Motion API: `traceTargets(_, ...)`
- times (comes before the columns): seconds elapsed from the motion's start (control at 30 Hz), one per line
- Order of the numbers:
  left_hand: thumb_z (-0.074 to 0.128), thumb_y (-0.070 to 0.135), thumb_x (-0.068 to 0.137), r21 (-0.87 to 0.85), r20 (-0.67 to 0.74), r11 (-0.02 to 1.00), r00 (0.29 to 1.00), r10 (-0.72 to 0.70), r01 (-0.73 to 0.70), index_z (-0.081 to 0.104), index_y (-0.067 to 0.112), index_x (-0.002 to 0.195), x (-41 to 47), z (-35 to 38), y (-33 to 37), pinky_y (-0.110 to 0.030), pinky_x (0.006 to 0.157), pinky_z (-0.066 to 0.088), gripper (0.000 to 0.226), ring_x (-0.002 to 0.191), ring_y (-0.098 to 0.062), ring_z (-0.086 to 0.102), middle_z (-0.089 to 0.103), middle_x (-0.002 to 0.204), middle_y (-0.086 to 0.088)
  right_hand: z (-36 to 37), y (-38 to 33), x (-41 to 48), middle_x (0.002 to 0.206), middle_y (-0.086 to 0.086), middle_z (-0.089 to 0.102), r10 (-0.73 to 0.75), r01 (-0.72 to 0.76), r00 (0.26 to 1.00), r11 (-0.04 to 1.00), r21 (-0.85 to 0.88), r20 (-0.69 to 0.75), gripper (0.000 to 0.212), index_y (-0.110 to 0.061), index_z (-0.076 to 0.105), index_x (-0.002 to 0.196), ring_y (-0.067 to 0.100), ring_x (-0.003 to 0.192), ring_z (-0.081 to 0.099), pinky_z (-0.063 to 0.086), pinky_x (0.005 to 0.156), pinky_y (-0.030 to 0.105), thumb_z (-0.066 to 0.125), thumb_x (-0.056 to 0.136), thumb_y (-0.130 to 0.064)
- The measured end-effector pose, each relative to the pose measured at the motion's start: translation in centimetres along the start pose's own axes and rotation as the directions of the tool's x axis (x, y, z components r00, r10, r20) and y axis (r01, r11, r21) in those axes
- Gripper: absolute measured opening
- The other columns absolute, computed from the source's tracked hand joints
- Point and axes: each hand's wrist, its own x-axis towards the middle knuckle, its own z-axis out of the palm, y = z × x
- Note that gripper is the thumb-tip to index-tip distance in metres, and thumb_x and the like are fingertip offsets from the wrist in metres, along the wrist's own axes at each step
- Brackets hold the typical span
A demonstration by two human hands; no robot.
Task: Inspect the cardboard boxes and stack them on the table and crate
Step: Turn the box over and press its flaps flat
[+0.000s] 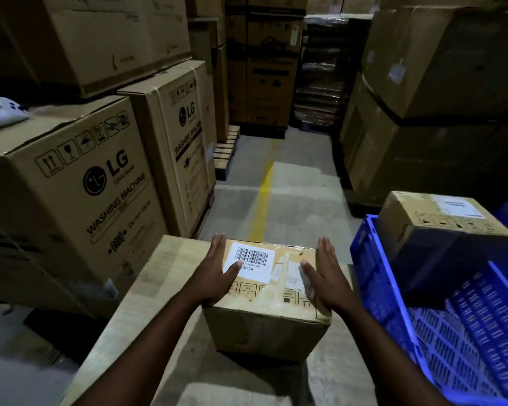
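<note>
Box [267,323] on table [156,276]; left hand [217,272], right hand [323,276] press its sides; grips wide.

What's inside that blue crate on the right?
One cardboard box rests tilted in the blue crate. Whatever lies beneath the box is hidden.

A tan cardboard box [261,332] carries a white label [252,256] printed with black barcode stripes, and small black handling symbols run along its top. The table [159,276] under it is pale beige with faint wood grain. The crate [376,276] is bright blue, its walls a lattice of narrow slots. A second box [440,227] in the crate is brown with a white sticker [459,207]. Large tan cartons [79,183] show black logos and lettering. The floor [299,183] is grey, crossed by a yellow line [264,189]. A white object [3,112] lies on one carton.
</note>
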Motion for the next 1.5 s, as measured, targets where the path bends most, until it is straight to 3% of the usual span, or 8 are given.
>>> traceTargets(0.33,0.048,0.055,0.095,-0.009,-0.023,0.999,0.999,-0.047,0.047,0.001,0.020,0.157,0.0,-0.1,0.2,-0.031,0.110,0.031,0.086,0.146,-0.018,0.028,0.010,0.165,0.002,-0.3,0.2,-1.1,0.163,-0.003,-0.018,0.080,-0.085,0.996,0.991,0.107,0.046,0.084,-0.017,-0.011,0.157,0.012,0.151,-0.008,0.008,0.119,0.031,0.042,0.101,-0.050)
traceTargets(0.47,0.054,0.060,0.088,-0.269,0.026,0.960,0.997,-0.069,0.074,0.023,0.030,0.151,-2.0,-0.3,-1.2,-0.033,0.093,0.050,0.076,0.119,-0.014,0.059,0.057,0.137,0.010,0.2,0.5,-4.6,0.147,-0.014,0.048,0.064,-0.091,0.995,0.905,0.415,0.078,0.082,-0.039,0.007,0.153,0.011,0.128,0.054,0.046,0.105,0.039,0.057,0.091,-0.059)
traceTargets(0.6,0.048,0.025,0.101,-0.778,0.191,0.587,0.974,-0.120,0.225,0.050,0.022,0.137,-4.0,0.5,-0.9,-0.025,0.082,0.054,0.036,0.108,-0.019,0.068,0.071,0.119,-0.001,1.2,0.4,-5.7,0.127,-0.022,0.063,0.127,-0.141,0.990,0.795,0.590,0.066,0.067,-0.041,0.025,0.151,0.005,0.112,0.064,0.051,0.100,0.040,0.060,0.094,-0.044)
traceTargets(0.77,0.025,0.043,0.105,-0.906,0.282,0.224,0.908,-0.310,0.358,0.067,0.013,0.117,-5.1,2.8,-1.3,-0.040,0.094,0.047,0.053,0.108,-0.026,0.067,0.071,0.115,-0.013,0.7,-0.2,-5.5,0.124,-0.017,0.066,0.190,-0.198,0.979,0.784,0.588,0.077,0.054,-0.046,0.042,0.139,0.005,0.107,0.067,0.054,0.096,0.044,0.061,0.090,-0.055)
traceTargets(0.9,0.026,0.032,0.106,-0.909,0.225,0.241,0.887,-0.402,0.340,0.069,0.019,0.111,-6.0,4.8,-2.4,-0.042,0.100,0.044,0.045,0.109,-0.023,0.066,0.070,0.119,-0.009,1.0,-0.4,-5.7,0.146,-0.008,0.049,0.126,-0.102,0.990,0.954,0.280,-0.070,0.070,-0.036,0.024,0.150,0.014,0.132,0.050,0.045,0.107,0.045,0.050,0.090,-0.062)
traceTargets(1.0,0.027,0.032,0.106,-0.918,0.191,0.244,0.887,-0.420,0.314,0.069,0.019,0.110,-5.9,5.0,-2.0,-0.040,0.095,0.046,0.044,0.105,-0.021,0.066,0.072,0.115,-0.008,1.5,-1.3,-5.9,0.167,-0.001,-0.002,0.081,-0.078,0.992,0.996,0.034,-0.101,0.078,-0.019,0.008,0.159,0.013,0.152,0.005,0.022,0.117,0.032,0.046,0.098,-0.050)
traceTargets(1.27,0.026,0.036,0.106,-0.937,0.065,0.295,0.925,-0.375,0.186,0.067,0.016,0.107,-4.5,3.7,0.0,-0.028,0.077,0.052,0.045,0.087,-0.011,0.072,0.076,0.100,-0.004,0.8,-2.1,-5.2,0.166,-0.001,-0.005,0.100,-0.093,0.989,0.994,0.062,-0.114,0.070,-0.022,0.013,0.158,0.014,0.150,0.014,0.024,0.103,0.022,0.046,0.100,-0.044)
traceTargets(1.5,0.033,0.083,0.082,-0.627,0.021,0.775,0.997,-0.079,0.075,0.030,0.036,0.152,-2.9,0.5,1.0,-0.045,0.122,0.020,0.085,0.146,-0.010,0.027,0.031,0.158,0.009,1.7,-0.2,-5.9,0.166,-0.005,-0.007,0.259,-0.251,0.966,0.944,0.213,-0.010,0.064,-0.035,0.005,0.157,0.022,0.151,0.013,0.020,0.117,0.043,0.030,0.101,-0.054)
